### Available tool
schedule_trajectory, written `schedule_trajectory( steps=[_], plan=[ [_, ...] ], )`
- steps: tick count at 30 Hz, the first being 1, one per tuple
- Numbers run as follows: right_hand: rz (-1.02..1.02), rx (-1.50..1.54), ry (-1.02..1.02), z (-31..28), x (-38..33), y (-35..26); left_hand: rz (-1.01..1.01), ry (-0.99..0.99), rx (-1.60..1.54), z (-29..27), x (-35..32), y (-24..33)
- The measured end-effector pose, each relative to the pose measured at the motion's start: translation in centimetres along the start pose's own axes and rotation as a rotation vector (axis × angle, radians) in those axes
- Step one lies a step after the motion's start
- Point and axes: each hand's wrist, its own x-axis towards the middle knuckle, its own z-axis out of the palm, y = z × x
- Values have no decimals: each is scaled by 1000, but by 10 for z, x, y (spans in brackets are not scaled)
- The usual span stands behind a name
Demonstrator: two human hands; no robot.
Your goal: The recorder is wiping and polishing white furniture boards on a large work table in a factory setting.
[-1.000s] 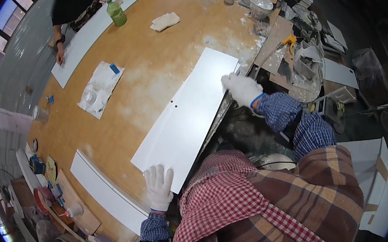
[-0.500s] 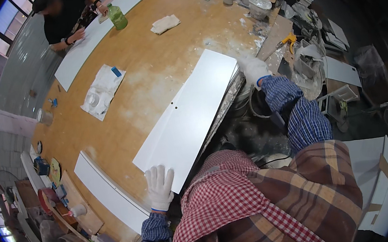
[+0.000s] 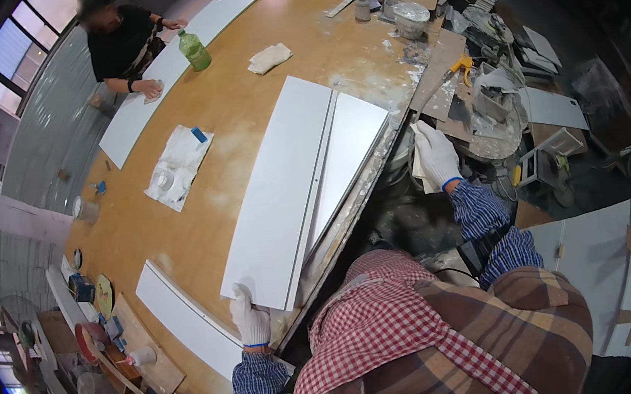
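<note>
One broad wooden table point(image 3: 244, 119) is spreading out ahead of both grips, its near edge running diagonally between the left grip point(image 3: 252, 321) and the right grip point(image 3: 435, 154). Across it, the upper white panel point(image 3: 280, 193) is lying just ahead of the left grip, which is clamping its near end at the corner, some fingers hiding beneath. Being long and flat, this panel is looking stiff yet awkward to balance from one end; its smooth face is probably offering little purchase, and its corners are seeming the parts most open to chipping. Both long edges, about midway, are looking like the sounder hold. Partly under it, the lower white panel point(image 3: 351, 131) is showing out toward the right grip, its side reaching close to the table's edge, so that side is leaving little margin. Left of the left grip, a narrow white board point(image 3: 185, 317) is limiting sideways swing; farther ahead, bare wood is giving more room before the white sheet point(image 3: 182, 154). Smallest, a pale, soft-looking cloth point(image 3: 422, 175) is hanging from the right grip, whose fingers are pinching it beyond the table's edge.
</note>
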Motion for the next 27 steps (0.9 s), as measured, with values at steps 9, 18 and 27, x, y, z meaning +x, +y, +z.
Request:
schedule_trajectory(
  steps=[9,18,27],
  plan=[
    [-757,160,-240,39,-66,-158,-114,-70,-89,-14,18,-42],
    [-1204,194,-400,122,-84,-200,-16,387,485,-18,22,-37],
    [-825,-44,115,133,115,-37,56,514,444,-3,19,-42]
  ],
)
